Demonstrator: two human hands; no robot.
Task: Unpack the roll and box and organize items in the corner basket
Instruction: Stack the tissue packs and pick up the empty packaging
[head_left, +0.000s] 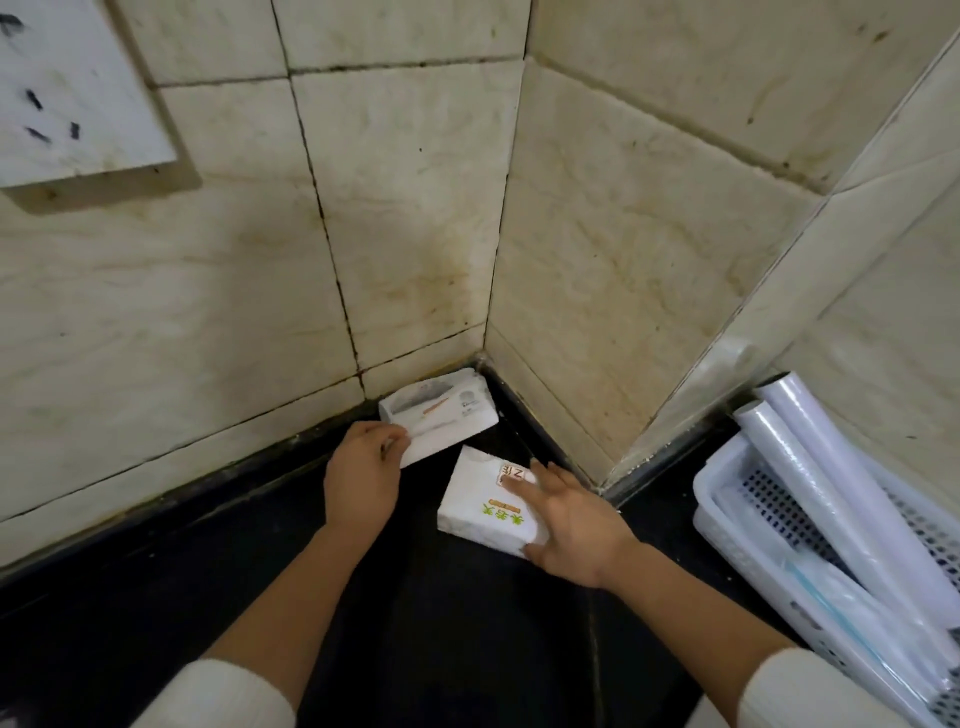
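Hands (361, 462) on soft white packs (488, 501).

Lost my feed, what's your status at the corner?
Left hand gripping rear pack. Right hand flat on front pack. Basket right, holding rolls. Nothing blocking.
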